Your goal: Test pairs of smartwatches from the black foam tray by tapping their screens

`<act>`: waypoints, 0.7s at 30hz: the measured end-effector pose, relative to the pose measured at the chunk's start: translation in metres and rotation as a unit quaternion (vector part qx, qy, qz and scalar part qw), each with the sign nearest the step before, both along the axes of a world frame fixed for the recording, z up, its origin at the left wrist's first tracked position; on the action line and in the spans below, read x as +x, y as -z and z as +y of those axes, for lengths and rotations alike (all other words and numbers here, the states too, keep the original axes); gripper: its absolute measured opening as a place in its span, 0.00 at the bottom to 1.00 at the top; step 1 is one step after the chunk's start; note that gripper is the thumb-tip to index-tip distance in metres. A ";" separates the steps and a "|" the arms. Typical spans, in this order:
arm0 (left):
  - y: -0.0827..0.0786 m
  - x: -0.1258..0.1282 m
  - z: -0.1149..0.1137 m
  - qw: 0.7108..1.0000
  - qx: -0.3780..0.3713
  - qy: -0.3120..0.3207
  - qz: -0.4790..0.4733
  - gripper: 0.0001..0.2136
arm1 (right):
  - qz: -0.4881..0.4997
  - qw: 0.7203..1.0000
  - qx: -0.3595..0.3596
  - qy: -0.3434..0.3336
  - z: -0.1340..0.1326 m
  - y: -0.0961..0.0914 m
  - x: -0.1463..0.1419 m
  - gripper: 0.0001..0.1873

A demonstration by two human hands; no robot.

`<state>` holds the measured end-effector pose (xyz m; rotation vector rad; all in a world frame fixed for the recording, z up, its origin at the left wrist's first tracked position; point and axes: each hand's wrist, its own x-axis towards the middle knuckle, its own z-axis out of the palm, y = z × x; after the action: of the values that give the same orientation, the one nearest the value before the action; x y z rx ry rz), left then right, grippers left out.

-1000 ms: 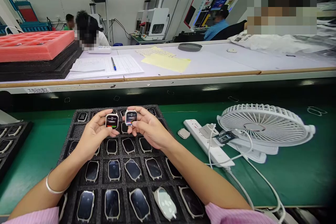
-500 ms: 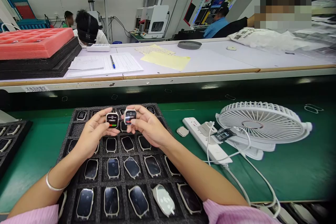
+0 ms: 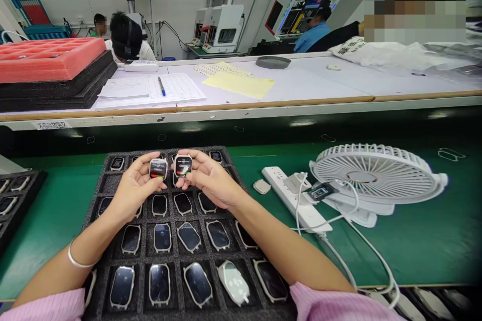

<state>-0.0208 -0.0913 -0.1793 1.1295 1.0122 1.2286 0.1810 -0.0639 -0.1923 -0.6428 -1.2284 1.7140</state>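
Observation:
My left hand (image 3: 137,185) grips a smartwatch body (image 3: 158,169) without a strap, its screen lit with text and a red and green strip. A second lit smartwatch body (image 3: 183,165) is pinched in my right hand (image 3: 211,178), level with the first and a small gap apart. Both are raised over the far part of a black foam tray (image 3: 145,273). Rows of similar watch bodies lie in its compartments, mostly with dark screens, such as one watch (image 3: 159,283) near the front. One watch (image 3: 233,282) lies with its pale back up.
Right of the tray are a white power strip (image 3: 278,180), cables and a white fan (image 3: 361,178). Another watch tray (image 3: 22,195) stands at left. Behind runs a raised shelf (image 3: 320,80) with papers, a pen (image 3: 161,86) and red foam trays (image 3: 52,60). Several people sit beyond it.
Both watches have shifted slightly left, and their screens are tilted differently, with changed reflections. Each hand keeps its hold. The tray's contents look the same.

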 end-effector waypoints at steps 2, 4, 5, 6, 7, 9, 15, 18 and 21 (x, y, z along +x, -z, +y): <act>0.001 0.000 0.001 1.000 0.007 -0.002 0.003 0.25 | -0.003 1.000 0.004 -0.001 0.000 0.000 0.000 0.25; 0.001 0.000 0.001 1.000 0.012 -0.002 -0.001 0.25 | -0.002 1.000 0.008 0.000 0.000 0.000 0.000 0.25; 0.001 0.001 0.000 1.000 0.012 0.000 -0.004 0.25 | 0.000 1.000 0.009 0.001 0.000 0.000 0.000 0.25; 0.000 0.001 -0.001 1.000 0.009 0.003 -0.006 0.25 | 0.001 1.000 0.010 0.001 0.000 0.000 0.000 0.25; -0.001 0.001 -0.001 1.000 0.004 0.008 -0.007 0.25 | 0.003 1.000 0.009 0.002 0.000 0.000 0.000 0.25; -0.003 0.002 -0.003 1.000 -0.008 0.019 -0.007 0.24 | 0.003 1.000 0.005 0.002 0.000 -0.001 0.000 0.23; -0.006 0.003 -0.007 0.999 -0.025 0.034 -0.010 0.21 | -0.010 1.000 -0.007 0.011 0.001 0.000 -0.001 0.16; -0.006 0.003 -0.006 0.999 -0.023 0.034 -0.009 0.21 | -0.013 1.000 0.000 0.014 0.001 -0.001 -0.001 0.16; -0.004 0.003 -0.005 1.000 -0.014 0.027 -0.002 0.21 | -0.011 1.000 0.003 0.012 0.000 -0.001 0.000 0.17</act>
<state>-0.0174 -0.0959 -0.1751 1.1247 0.9879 1.1696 0.1809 -0.0637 -0.1917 -0.6729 -1.2347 1.6869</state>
